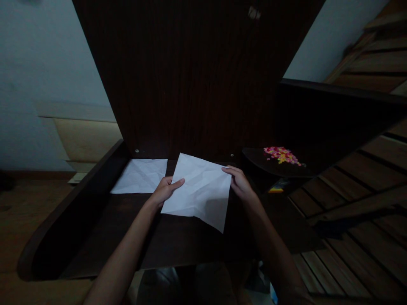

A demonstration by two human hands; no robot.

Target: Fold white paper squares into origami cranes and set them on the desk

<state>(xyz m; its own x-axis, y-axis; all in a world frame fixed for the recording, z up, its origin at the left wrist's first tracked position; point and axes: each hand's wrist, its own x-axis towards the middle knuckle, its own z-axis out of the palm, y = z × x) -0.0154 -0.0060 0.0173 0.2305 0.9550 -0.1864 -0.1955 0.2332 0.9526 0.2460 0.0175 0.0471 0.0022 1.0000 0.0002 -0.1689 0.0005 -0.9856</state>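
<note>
Between my two hands a creased white sheet of paper [199, 186] is held up, tilted, above the dark wooden desk [190, 245]. My left hand [165, 189] pinches its left edge, with the thumb lying on the front face and the fingers behind. At the upper right corner, my right hand [238, 181] grips the sheet, thumb side on top. Another crumpled white sheet [140, 176] lies flat on the desk at the back left, just behind my left hand. A shadow falls on the lower right part of the held sheet.
On a small rounded shelf [254, 160] at the right lies a pile of small pink, red and yellow pieces [282, 155]. A raised side panel [73, 203] bounds the desk on the left, and a tall dark back panel [190, 84] behind. Slatted wood [359, 237] stands at the right.
</note>
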